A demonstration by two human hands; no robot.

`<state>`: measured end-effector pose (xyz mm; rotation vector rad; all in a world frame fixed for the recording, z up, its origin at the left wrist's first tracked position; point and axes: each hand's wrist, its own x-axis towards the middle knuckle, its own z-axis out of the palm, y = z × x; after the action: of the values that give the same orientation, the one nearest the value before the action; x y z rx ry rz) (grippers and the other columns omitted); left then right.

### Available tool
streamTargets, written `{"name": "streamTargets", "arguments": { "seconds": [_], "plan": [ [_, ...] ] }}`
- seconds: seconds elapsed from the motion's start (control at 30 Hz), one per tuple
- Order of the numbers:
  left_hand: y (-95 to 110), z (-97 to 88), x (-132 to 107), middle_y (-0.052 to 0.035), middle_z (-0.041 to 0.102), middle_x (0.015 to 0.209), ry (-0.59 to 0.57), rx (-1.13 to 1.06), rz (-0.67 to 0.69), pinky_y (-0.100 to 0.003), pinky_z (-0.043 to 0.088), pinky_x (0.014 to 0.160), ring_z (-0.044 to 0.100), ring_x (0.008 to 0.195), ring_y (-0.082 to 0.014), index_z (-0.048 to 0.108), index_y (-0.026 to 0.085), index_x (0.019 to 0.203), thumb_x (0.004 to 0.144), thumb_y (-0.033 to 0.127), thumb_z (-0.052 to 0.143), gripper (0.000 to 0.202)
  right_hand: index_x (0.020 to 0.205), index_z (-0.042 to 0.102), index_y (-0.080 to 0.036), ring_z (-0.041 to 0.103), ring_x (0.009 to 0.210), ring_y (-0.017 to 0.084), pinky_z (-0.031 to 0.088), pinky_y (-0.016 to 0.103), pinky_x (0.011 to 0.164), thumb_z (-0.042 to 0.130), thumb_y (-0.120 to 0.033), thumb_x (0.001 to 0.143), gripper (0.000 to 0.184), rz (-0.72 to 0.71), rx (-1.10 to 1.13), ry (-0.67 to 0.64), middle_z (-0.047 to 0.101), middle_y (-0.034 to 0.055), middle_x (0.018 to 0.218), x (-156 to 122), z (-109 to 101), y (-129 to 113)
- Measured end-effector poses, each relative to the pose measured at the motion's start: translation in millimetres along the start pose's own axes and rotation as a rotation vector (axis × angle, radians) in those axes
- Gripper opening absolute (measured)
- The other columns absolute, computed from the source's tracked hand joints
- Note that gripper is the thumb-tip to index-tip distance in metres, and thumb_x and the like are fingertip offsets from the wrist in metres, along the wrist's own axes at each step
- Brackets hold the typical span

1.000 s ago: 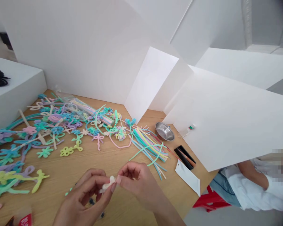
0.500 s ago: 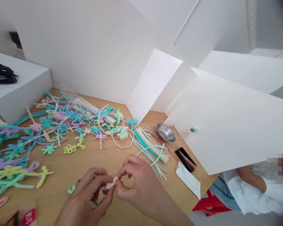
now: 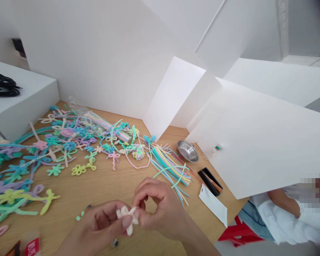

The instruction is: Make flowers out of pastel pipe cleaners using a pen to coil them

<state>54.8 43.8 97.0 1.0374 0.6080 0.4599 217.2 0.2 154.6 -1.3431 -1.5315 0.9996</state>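
Note:
A small cream-white pipe-cleaner flower (image 3: 128,217) with several looped petals is held low in front of me. My left hand (image 3: 101,224) pinches it between thumb and fingers from the left. From the right, the thumb and forefinger of my right hand (image 3: 156,206) close on one of its petals. Part of the flower is hidden behind my fingers. Under my left hand, a little dark metallic object (image 3: 114,243) shows on the wooden table (image 3: 117,185). Small mint-green pieces (image 3: 80,215) lie left of that hand.
A heap of pastel pipe-cleaner flowers (image 3: 53,140) covers the table's left side. Loose pipe-cleaner stems (image 3: 170,165) lie right of centre, near a metal bowl (image 3: 187,151), a black case (image 3: 210,181) and a white packet (image 3: 212,205). White panels (image 3: 104,57) stand behind. A seated person (image 3: 280,217) is at right.
The left hand has turned, so the white flower's petals now show more openly. The right hand has shifted slightly right and down, still pinching the flower.

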Motion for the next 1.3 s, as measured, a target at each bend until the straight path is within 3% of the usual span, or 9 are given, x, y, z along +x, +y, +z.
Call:
{"name": "streamTargets", "arguments": {
  "seconds": [0.1,0.17,0.4,0.67,0.8,0.93,1.1,1.2,1.3],
  "plan": [
    [1,-0.8,-1,0.0020,0.064,0.053,-0.077,-0.105,-0.046,-0.023,0.040,0.058,0.052,0.055,-0.0145,0.068,0.021,0.055,0.069,0.047,0.072,0.029,0.071,0.067,-0.016,0.050,0.067,0.011,0.042,0.024,0.064,0.065,-0.005,0.068,0.012,-0.020,0.111,-0.064,0.054,-0.0012,0.075,0,-3,5],
    [-1,-1.8,0,0.0022,0.063,0.053,-0.065,-0.113,-0.049,-0.024,0.040,0.058,0.052,0.056,-0.0144,0.068,0.021,0.056,0.068,0.047,0.073,0.029,0.073,0.068,-0.015,0.050,0.070,0.012,0.042,0.025,0.066,0.066,-0.008,0.070,0.008,-0.001,0.124,-0.092,0.055,-0.0006,0.076,1,-7,5],
    [-20,0.0,6,0.0035,0.059,0.056,0.151,0.088,0.077,-0.023,0.039,0.053,0.050,0.055,-0.0142,0.067,0.020,0.060,0.066,0.036,0.075,0.019,0.098,0.072,-0.016,0.057,0.079,0.013,0.045,0.024,0.075,0.069,-0.017,0.078,0.020,0.091,-0.179,-0.185,0.062,0.0015,0.085,3,-16,-11],
    [-26,-1.9,7,0.0014,0.064,0.053,0.075,0.066,-0.003,-0.023,0.034,0.049,0.051,0.051,-0.0138,0.069,0.018,0.059,0.062,0.038,0.076,0.021,0.087,0.071,-0.016,0.060,0.079,0.012,0.045,0.022,0.073,0.066,-0.027,0.083,0.012,0.063,-0.240,-0.370,0.066,0.0012,0.082,12,-25,-9],
    [-18,1.0,4,0.0018,0.061,0.053,0.138,0.180,0.035,-0.024,0.036,0.050,0.052,0.054,-0.0161,0.068,0.021,0.057,0.067,0.042,0.072,0.024,0.084,0.069,-0.019,0.057,0.070,0.012,0.043,0.021,0.064,0.064,-0.032,0.084,0.015,0.135,-0.329,-0.351,0.064,-0.0015,0.075,12,-25,-10],
    [-9,4.2,0,0.0021,0.063,0.054,0.237,0.410,0.096,-0.025,0.040,0.054,0.057,0.056,-0.0194,0.067,0.024,0.059,0.071,0.043,0.066,0.023,0.079,0.067,-0.019,0.054,0.062,0.010,0.040,0.020,0.056,0.062,-0.024,0.079,0.007,0.214,-0.403,-0.298,0.060,-0.0031,0.071,9,-19,-6],
    [-10,1.7,-4,0.0014,0.069,0.065,0.254,0.722,0.212,-0.024,0.044,0.061,0.064,0.065,-0.0214,0.063,0.027,0.067,0.077,0.037,0.062,0.015,0.073,0.064,-0.018,0.050,0.058,0.010,0.033,0.019,0.048,0.063,-0.023,0.072,0.005,0.319,-0.479,-0.172,0.058,-0.0033,0.066,6,-4,0],
    [-11,0.7,-3,0.0021,0.070,0.068,0.292,0.749,0.255,-0.023,0.043,0.062,0.064,0.067,-0.0210,0.063,0.027,0.068,0.077,0.034,0.064,0.011,0.073,0.064,-0.017,0.049,0.057,0.010,0.033,0.020,0.048,0.062,-0.022,0.073,0.005,0.391,-0.471,-0.086,0.057,-0.0027,0.065,5,2,3],
    [-7,-1.6,-1,0.0027,0.069,0.068,0.299,0.609,0.191,-0.022,0.044,0.066,0.063,0.072,-0.0214,0.065,0.027,0.068,0.076,0.037,0.066,0.012,0.077,0.066,-0.016,0.049,0.060,0.010,0.035,0.020,0.052,0.061,-0.022,0.077,0.008,0.369,-0.308,-0.024,0.057,-0.0031,0.067,5,1,4]
  ]
}}
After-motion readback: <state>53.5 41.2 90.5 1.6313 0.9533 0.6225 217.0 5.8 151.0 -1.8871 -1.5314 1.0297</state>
